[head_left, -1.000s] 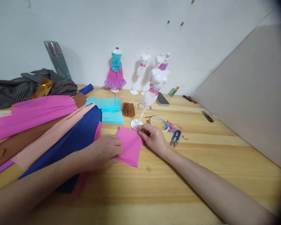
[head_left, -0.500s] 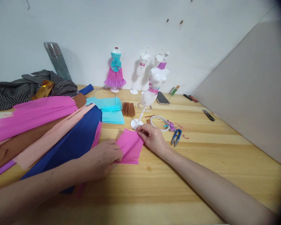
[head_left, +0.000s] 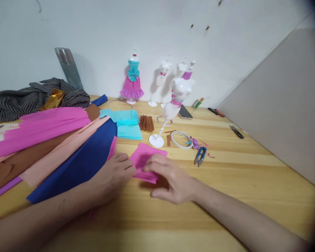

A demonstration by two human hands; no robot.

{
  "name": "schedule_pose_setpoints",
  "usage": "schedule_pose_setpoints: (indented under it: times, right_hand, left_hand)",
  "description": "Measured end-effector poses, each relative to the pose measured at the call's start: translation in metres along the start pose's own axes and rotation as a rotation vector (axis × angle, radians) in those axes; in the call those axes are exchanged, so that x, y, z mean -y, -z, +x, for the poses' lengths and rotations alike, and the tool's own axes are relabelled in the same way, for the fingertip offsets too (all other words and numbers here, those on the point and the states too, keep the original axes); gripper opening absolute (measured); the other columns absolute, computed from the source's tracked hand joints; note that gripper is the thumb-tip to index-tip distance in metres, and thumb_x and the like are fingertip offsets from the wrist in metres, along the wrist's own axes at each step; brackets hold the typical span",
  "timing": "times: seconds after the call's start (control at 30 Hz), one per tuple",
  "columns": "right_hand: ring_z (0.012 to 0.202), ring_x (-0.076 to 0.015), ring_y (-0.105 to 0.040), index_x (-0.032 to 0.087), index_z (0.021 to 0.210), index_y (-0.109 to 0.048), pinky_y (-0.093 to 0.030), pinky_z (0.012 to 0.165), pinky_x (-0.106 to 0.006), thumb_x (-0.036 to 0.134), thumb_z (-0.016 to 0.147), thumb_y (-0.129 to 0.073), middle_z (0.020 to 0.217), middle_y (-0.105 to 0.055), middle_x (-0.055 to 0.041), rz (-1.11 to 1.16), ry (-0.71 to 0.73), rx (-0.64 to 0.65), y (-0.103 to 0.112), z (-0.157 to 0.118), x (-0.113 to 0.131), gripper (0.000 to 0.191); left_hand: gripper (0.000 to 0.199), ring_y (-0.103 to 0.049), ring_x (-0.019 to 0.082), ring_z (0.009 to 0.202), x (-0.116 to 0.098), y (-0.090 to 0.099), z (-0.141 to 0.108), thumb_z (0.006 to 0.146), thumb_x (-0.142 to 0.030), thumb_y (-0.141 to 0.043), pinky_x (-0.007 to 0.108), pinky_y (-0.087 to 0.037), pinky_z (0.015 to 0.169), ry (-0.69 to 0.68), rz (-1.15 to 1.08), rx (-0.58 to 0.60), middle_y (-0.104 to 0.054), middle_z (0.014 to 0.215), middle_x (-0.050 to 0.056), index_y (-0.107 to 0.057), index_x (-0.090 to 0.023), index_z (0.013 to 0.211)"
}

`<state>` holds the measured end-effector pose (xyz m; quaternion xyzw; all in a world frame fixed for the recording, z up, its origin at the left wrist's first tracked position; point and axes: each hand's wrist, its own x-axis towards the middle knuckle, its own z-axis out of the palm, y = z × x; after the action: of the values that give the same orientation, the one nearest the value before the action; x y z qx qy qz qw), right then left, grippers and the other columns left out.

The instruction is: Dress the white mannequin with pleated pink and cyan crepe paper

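A small piece of pink crepe paper [head_left: 144,153] lies on the wooden table in front of me. My left hand [head_left: 118,171] is closed at its left edge, the fingers curled and pinching the paper there; the fingertips are partly hidden. Over the paper's lower right part hovers my right hand [head_left: 170,178], open, thumb and fingers apart with nothing between them. Just behind the paper stands a white mini mannequin [head_left: 180,87] on a round base, with a purple neck band and pink strips at its waist.
Crepe paper strips, including a blue one [head_left: 81,161], spread at left. Behind are folded turquoise paper [head_left: 128,129], pleated brown paper [head_left: 146,123], a tape roll [head_left: 172,140], blue thread snips [head_left: 200,156], a dressed mannequin [head_left: 132,78], a phone [head_left: 185,112] and a cutter knife [head_left: 236,132].
My right hand has let go of the paper's upper right corner and come toward me, opening over its lower right part. My left hand stays at the left edge. The view has shifted slightly.
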<state>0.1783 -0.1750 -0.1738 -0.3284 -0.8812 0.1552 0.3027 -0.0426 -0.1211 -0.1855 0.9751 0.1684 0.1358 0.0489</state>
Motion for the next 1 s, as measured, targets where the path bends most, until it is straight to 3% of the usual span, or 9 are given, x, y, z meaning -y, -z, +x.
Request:
schedule_pose_setpoints:
  times: [0.1,0.17,0.37,0.5,0.67,0.77,0.9,1.0]
  right_hand:
    - [0.072,-0.0193,-0.052,0.017,0.076,-0.055,-0.043,0.063,-0.031,0.029,0.084,-0.056,0.076,-0.058,-0.0065,-0.151,-0.055,0.108,-0.01,0.0,0.004,0.014]
    - [0.067,-0.0176,-0.049,0.019,0.07,-0.052,-0.04,0.059,-0.029,0.023,0.085,-0.052,0.071,-0.053,-0.004,-0.162,-0.05,0.143,-0.013,-0.001,0.004,0.016]
    - [0.071,-0.0162,-0.051,0.018,0.075,-0.053,-0.039,0.06,-0.027,0.011,0.087,-0.045,0.076,-0.055,-0.004,-0.021,-0.064,0.158,-0.01,-0.002,0.009,0.017]
    - [0.067,-0.0153,-0.05,0.018,0.072,-0.053,-0.039,0.057,-0.026,0.014,0.087,-0.05,0.073,-0.054,-0.0032,0.014,-0.12,0.183,-0.005,-0.001,0.019,0.016]
    - [0.065,-0.0145,-0.05,0.018,0.067,-0.054,-0.039,0.056,-0.026,0.018,0.089,-0.051,0.072,-0.055,-0.0032,-0.046,-0.152,0.199,-0.004,-0.003,0.028,0.022]
    - [0.066,-0.015,-0.054,0.017,0.072,-0.058,-0.041,0.056,-0.026,0.018,0.092,-0.047,0.072,-0.058,-0.0042,-0.123,-0.115,0.134,-0.008,-0.006,0.026,0.023]
    - [0.074,-0.0182,-0.057,0.016,0.092,-0.064,-0.043,0.063,-0.03,0.014,0.092,-0.046,0.081,-0.065,-0.0085,-0.451,0.025,-0.102,-0.01,-0.009,0.016,0.017]
    - [0.07,-0.0174,-0.055,0.015,0.098,-0.064,-0.041,0.06,-0.03,0.012,0.091,-0.048,0.081,-0.066,-0.0082,-0.581,0.117,-0.148,-0.01,-0.008,0.009,0.018]
  left_hand:
    - [0.02,-0.046,0.018,0.072,-0.003,0.002,0.001,0.086,-0.008,-0.045,0.033,-0.036,0.068,0.034,0.005,0.058,-0.059,0.073,0.003,-0.056,-0.016,0.072]
    - [0.019,-0.047,0.018,0.071,-0.007,0.003,0.002,0.086,-0.01,-0.046,0.033,-0.037,0.067,0.046,0.007,0.077,-0.06,0.073,0.003,-0.057,-0.016,0.072]
    - [0.013,-0.051,0.018,0.076,-0.016,0.004,0.004,0.083,-0.019,-0.055,0.031,-0.04,0.066,0.076,-0.064,0.101,-0.062,0.08,0.004,-0.056,-0.016,0.071]
    - [0.018,-0.051,0.017,0.075,-0.018,0.003,0.005,0.088,-0.016,-0.047,0.03,-0.04,0.066,0.057,-0.075,0.128,-0.062,0.079,0.003,-0.056,-0.016,0.072]
    - [0.019,-0.049,0.017,0.071,-0.018,0.002,0.001,0.086,-0.016,-0.05,0.03,-0.038,0.062,0.065,-0.039,0.064,-0.06,0.076,0.003,-0.053,-0.017,0.067]
    - [0.025,-0.045,0.016,0.063,-0.017,0.003,-0.002,0.085,-0.006,-0.042,0.031,-0.035,0.057,-0.015,0.088,0.006,-0.057,0.068,0.002,-0.052,-0.018,0.066]
    - [0.028,-0.045,0.017,0.064,-0.016,0.011,-0.005,0.087,-0.002,-0.039,0.031,-0.035,0.056,-0.071,0.309,-0.152,-0.056,0.067,0.003,-0.054,-0.017,0.068]
    - [0.026,-0.045,0.019,0.063,-0.019,0.013,-0.006,0.086,-0.002,-0.041,0.032,-0.035,0.055,-0.089,0.413,-0.161,-0.056,0.066,0.003,-0.056,-0.016,0.071]
